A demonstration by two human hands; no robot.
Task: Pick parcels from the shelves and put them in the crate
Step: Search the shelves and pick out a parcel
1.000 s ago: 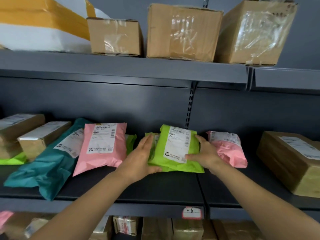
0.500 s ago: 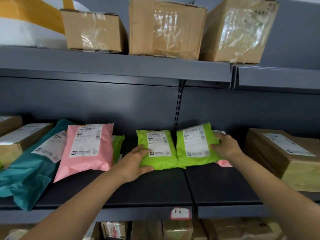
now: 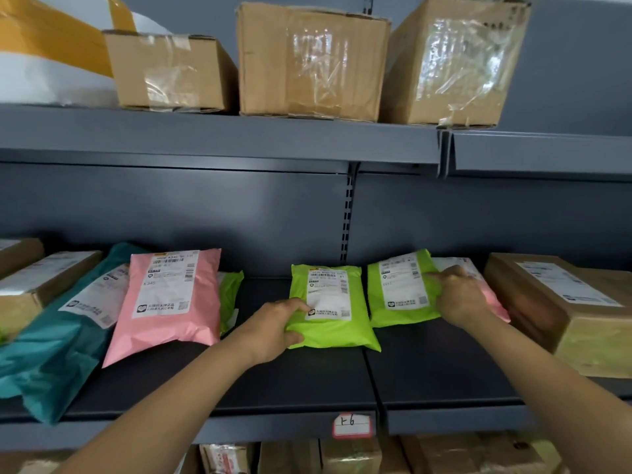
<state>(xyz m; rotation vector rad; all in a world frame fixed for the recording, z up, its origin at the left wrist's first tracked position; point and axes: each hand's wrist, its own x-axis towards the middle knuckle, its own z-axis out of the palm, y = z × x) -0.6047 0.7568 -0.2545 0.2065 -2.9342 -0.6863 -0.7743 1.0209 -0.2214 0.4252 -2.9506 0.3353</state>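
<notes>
Two lime-green parcels with white labels lie side by side on the middle shelf point(image 3: 307, 381). My left hand point(image 3: 273, 328) grips the lower left corner of the left green parcel point(image 3: 333, 331), with a finger on top and the thumb at its front edge. My right hand point(image 3: 458, 297) holds the right edge of the right green parcel point(image 3: 400, 289), its index finger lying across the top; the thumb is hidden. A pink parcel point(image 3: 492, 299) shows from under that hand. No crate is in view.
On the same shelf to the left lie a pink parcel point(image 3: 171, 295), a teal parcel point(image 3: 58, 343) and taped boxes point(image 3: 34, 289). A brown box point(image 3: 574, 309) sits at the right. Three cardboard boxes point(image 3: 311, 63) stand on the upper shelf. More boxes fill the shelf below.
The two green parcels were stacked between my hands; my right hand has carried the top one to the right, and they now lie apart, side by side.
</notes>
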